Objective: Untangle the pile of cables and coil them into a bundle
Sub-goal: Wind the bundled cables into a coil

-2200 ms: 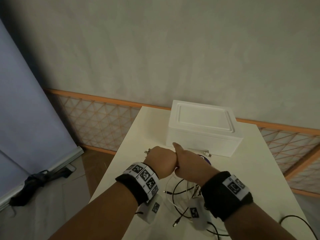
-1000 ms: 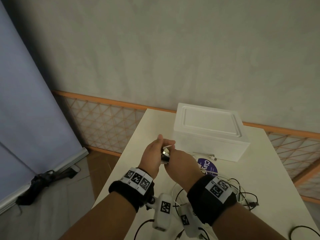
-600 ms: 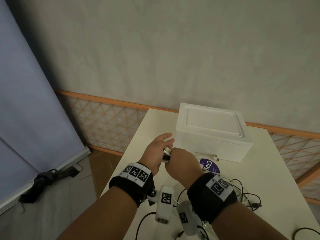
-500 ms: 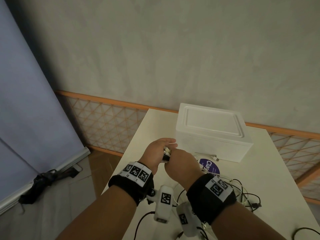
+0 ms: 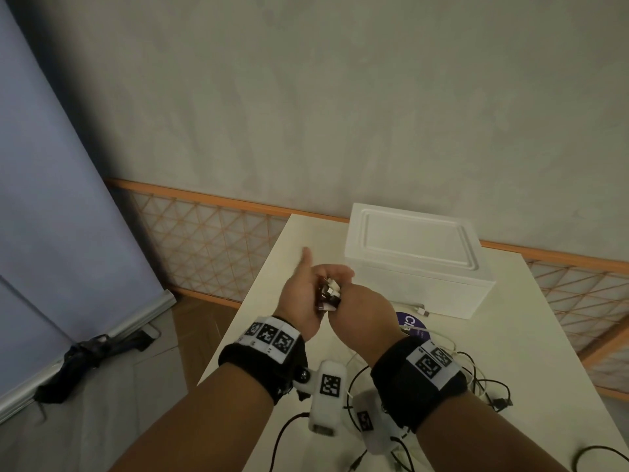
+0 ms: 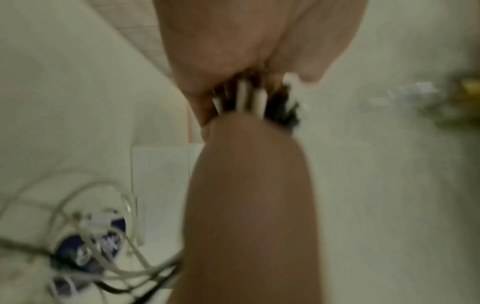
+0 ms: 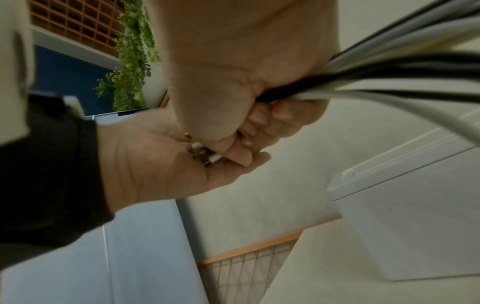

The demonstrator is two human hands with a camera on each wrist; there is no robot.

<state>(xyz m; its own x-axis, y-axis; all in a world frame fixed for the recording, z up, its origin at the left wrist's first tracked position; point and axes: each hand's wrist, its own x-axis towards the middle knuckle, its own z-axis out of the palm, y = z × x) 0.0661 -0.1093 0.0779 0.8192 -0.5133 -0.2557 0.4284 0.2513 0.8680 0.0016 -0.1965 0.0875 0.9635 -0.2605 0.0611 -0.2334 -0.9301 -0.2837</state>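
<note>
The right hand [image 5: 360, 311] is clenched around a bunch of black and white cables [image 7: 389, 82] held above the table [image 5: 510, 335], at six o'clock from the white box [image 5: 418, 267]. Their plug ends [image 5: 329, 291] point toward nine o'clock, against the flat palm of the left hand [image 5: 306, 298], fingers extended; the strands trail down toward five o'clock.
</note>
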